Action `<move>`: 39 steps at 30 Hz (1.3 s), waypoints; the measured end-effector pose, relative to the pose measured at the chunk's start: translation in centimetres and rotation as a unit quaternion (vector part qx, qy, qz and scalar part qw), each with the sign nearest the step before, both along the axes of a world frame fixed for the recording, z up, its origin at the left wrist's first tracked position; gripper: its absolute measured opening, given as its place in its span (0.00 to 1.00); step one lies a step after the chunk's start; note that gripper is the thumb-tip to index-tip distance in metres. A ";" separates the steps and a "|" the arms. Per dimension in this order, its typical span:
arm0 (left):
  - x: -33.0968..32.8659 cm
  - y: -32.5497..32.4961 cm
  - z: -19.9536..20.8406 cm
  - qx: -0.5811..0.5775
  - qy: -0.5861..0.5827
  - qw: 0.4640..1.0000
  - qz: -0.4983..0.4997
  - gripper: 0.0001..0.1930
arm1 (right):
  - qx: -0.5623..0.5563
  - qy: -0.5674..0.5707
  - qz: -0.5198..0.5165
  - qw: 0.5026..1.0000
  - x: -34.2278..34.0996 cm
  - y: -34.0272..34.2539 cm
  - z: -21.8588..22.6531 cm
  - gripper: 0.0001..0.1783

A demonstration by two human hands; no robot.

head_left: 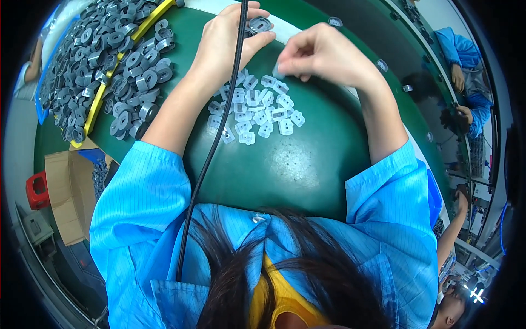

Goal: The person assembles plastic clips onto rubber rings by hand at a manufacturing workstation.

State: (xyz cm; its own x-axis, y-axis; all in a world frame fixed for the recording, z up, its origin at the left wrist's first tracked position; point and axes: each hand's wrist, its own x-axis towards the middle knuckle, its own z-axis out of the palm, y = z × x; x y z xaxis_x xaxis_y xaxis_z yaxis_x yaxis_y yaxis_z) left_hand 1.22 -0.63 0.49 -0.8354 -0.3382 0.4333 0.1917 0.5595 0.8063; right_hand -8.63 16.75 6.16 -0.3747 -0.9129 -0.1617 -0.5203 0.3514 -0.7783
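Observation:
My left hand [223,43] holds a grey oval plastic housing [259,24] between thumb and fingers, its hollow side showing. To the right of it, my right hand [335,59] is closed in a pinch, slightly smeared by motion. A small translucent plastic piece [277,70] shows at its fingertips, mostly hidden by them. Below both hands, several similar translucent plastic pieces [253,97] with small holes lie loosely spread on the green tabletop [296,164]. A black cable [219,127] hangs across the view in front of my left wrist.
On the left, a large heap of grey plastic housings [118,38] is split by a yellow bar [104,82]. A cardboard box [66,192] stands beyond the table's left edge. Along the right runs a dark conveyor belt [402,71] with a few parts; co-workers' hands [459,78] are beyond it.

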 end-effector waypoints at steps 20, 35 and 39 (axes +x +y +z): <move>0.3 2.0 0.8 -0.013 0.063 0.997 -0.050 0.17 | -0.251 -0.087 -0.176 0.948 -0.5 -1.4 -2.4 0.10; 0.5 1.0 1.9 -0.142 0.066 0.983 -0.097 0.18 | -0.151 -0.118 -0.135 0.972 -0.8 -0.6 -1.1 0.10; 0.5 1.9 2.1 -0.077 0.075 0.991 -0.075 0.19 | -0.292 -0.213 -0.119 0.925 -0.5 -1.2 -2.0 0.09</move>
State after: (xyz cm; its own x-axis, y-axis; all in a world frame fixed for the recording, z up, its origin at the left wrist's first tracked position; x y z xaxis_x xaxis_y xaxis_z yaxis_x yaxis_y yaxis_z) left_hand 1.71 1.28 2.54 -0.7933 -0.1355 0.5935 0.3930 0.6306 0.6693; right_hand -9.09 15.56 4.21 -0.5924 -0.7909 0.1533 -0.0847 -0.1281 -0.9881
